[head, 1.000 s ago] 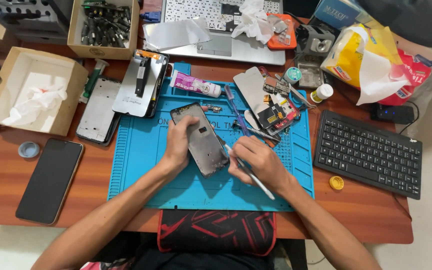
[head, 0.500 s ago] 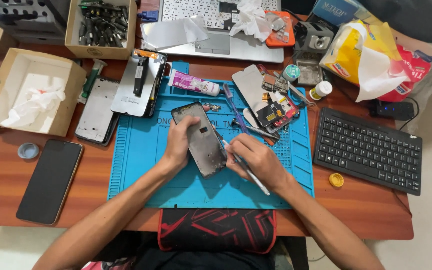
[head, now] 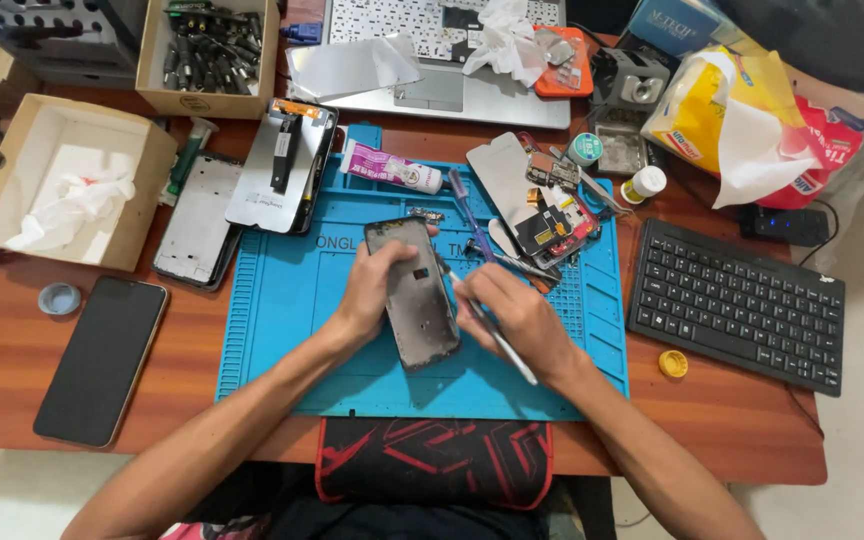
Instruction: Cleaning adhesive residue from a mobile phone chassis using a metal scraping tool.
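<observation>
An opened grey phone frame (head: 418,300) lies tilted on the blue work mat (head: 282,300). My left hand (head: 372,290) grips its left edge, fingers curled over the upper part. My right hand (head: 517,320) holds a thin metal tool (head: 492,330) like a pen, its tip touching the right edge of the frame near the top. Loose phone parts and a small circuit board (head: 552,215) sit just beyond my right hand, with a blue-handled screwdriver (head: 467,205) beside them.
A black phone (head: 102,360) and small round cap (head: 59,298) lie left. White tube (head: 392,168), phone back panels (head: 282,165), an open box (head: 62,180), a box of tools (head: 207,50) and a laptop (head: 432,50) lie behind. Black keyboard (head: 737,300), yellow cap (head: 672,363) right.
My left hand's fingers have shifted a little higher over the phone frame. The tool tip stays at the frame's right edge. Otherwise little has moved.
</observation>
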